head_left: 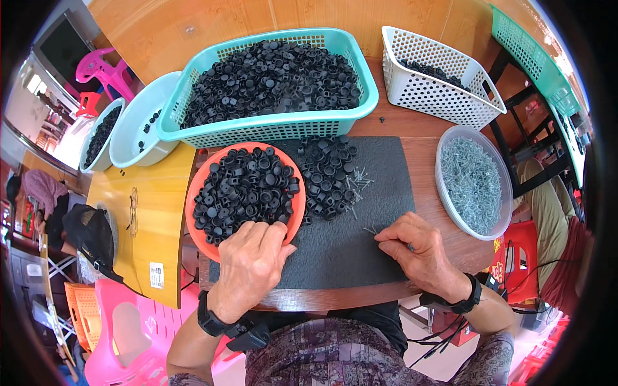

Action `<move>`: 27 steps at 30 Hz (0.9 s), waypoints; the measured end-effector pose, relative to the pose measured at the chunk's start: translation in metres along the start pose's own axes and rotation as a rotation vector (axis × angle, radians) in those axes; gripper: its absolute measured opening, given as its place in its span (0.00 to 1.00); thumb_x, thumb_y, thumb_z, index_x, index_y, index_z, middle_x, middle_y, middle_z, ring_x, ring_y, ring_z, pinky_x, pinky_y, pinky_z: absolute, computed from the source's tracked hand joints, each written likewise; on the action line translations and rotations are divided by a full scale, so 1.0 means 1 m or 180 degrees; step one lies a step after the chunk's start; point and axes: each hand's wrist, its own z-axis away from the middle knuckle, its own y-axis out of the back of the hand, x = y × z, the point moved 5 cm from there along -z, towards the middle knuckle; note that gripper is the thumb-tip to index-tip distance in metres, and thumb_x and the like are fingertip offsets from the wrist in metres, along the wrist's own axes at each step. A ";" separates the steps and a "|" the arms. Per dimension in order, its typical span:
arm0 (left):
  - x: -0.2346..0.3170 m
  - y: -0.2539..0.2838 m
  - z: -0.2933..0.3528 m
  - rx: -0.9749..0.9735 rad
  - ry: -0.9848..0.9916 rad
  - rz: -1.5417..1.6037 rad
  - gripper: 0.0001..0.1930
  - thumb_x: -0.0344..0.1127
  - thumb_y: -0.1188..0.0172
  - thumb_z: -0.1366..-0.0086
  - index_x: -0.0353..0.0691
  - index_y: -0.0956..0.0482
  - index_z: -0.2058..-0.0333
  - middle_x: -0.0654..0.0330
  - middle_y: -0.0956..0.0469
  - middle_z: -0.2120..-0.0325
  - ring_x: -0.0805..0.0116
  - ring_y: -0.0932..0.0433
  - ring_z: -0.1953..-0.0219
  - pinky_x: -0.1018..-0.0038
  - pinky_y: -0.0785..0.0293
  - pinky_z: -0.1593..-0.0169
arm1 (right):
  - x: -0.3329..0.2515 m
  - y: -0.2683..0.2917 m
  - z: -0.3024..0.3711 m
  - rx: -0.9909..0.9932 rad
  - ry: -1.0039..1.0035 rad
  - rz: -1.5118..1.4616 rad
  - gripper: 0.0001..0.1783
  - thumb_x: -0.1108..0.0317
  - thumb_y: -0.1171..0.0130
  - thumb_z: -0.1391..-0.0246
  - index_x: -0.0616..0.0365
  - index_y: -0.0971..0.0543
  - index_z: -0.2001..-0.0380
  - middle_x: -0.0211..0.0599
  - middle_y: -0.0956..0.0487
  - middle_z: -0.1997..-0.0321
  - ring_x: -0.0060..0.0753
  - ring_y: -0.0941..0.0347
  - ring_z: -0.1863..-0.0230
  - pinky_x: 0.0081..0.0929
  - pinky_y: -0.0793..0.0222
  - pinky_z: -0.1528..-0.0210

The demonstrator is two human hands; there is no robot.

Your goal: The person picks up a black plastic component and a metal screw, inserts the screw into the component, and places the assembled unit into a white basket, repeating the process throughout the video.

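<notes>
My left hand [252, 260] is over the near rim of an orange bowl [192, 215] heaped with small black plastic caps [248, 186]. Its fingers are curled down and closed, and whatever they hold is hidden beneath them. Over the dark mat [335, 257], my right hand [418, 248] pinches thumb against fingers, with thin metal screws [370, 230] at the tips. Something small and shiny also shows inside that hand. More loose black caps [328, 174] lie on the mat beside the bowl, and a scatter of screws [358, 183] borders them.
A large teal basket [270, 128] full of black parts stands behind the mat. To its right is a white basket [444, 103]; nearer, a clear round tub [473, 183] holds many screws. Pale blue basins [138, 128] stand left. A cap [90, 235] lies on the yellow table [154, 212].
</notes>
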 end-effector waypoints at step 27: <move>-0.023 0.011 0.024 0.0507 0.0904 0.0754 0.11 0.22 0.36 0.51 0.34 0.23 0.67 0.60 0.28 0.78 0.72 0.29 0.78 0.79 0.34 0.77 | 0.005 -0.005 0.004 -0.0038 -0.0053 0.0013 0.06 0.81 0.39 0.59 0.63 0.21 0.72 0.39 0.26 0.76 0.37 0.32 0.72 0.29 0.37 0.70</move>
